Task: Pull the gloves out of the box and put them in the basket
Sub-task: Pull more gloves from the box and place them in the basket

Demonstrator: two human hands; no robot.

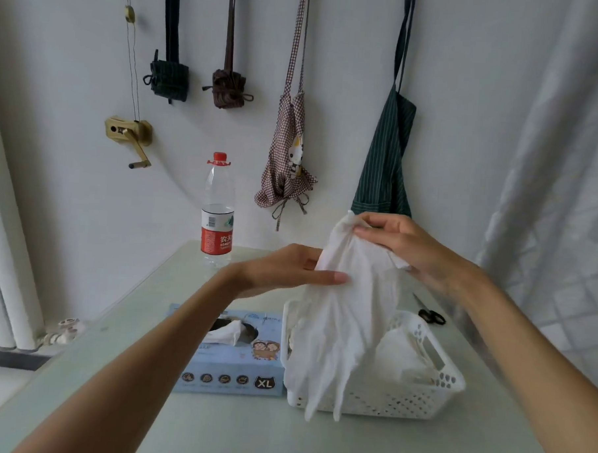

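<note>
Head view: a thin white disposable glove hangs over the white perforated basket, its fingertips trailing outside the near rim. The right hand pinches its cuff from above; the left hand holds it mid-length between thumb and fingers. The blue glove box, another glove peeking out, sits just beside the basket. Delivery appears under way; next, lower and release inside.

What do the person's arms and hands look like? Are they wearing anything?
Both arms are bare as far as the picture shows, with no sleeves in view. The left hand and the right hand have nothing on them: no gloves, rings, watch or bracelets that I can see. The thumbnail that shows looks short and unpainted.
</note>
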